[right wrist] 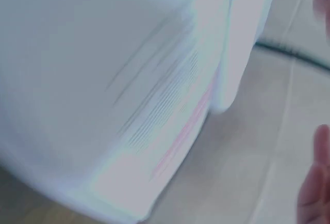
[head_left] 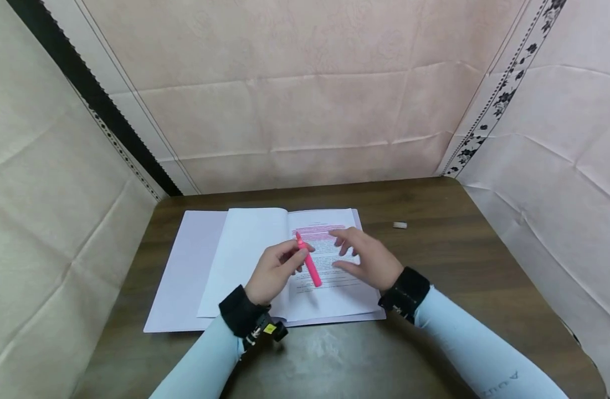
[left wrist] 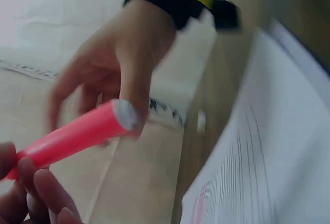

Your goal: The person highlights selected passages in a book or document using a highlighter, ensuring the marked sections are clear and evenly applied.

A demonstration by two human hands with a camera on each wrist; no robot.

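Note:
My left hand [head_left: 275, 271] pinches a pink highlighter [head_left: 312, 271] between thumb and fingers, over the right page of an open book [head_left: 329, 302]. In the left wrist view the highlighter [left wrist: 77, 136] points its pale end toward the other hand. My right hand [head_left: 369, 260] hovers a little to the right with fingers spread and loosely bent, holding nothing. Several lines near the top of the printed page carry pink marking [head_left: 317, 229]. The right wrist view is blurred; it shows the page [right wrist: 87, 79] and a few fingertips [right wrist: 314, 193] at the right edge.
The book's blank left page [head_left: 250, 238] lies over a pale cover [head_left: 180, 277] on the brown wooden table [head_left: 464, 266]. A small whitish piece [head_left: 400, 225] sits right of the book. Creased cloth walls [head_left: 305, 116] surround the table at the back and sides.

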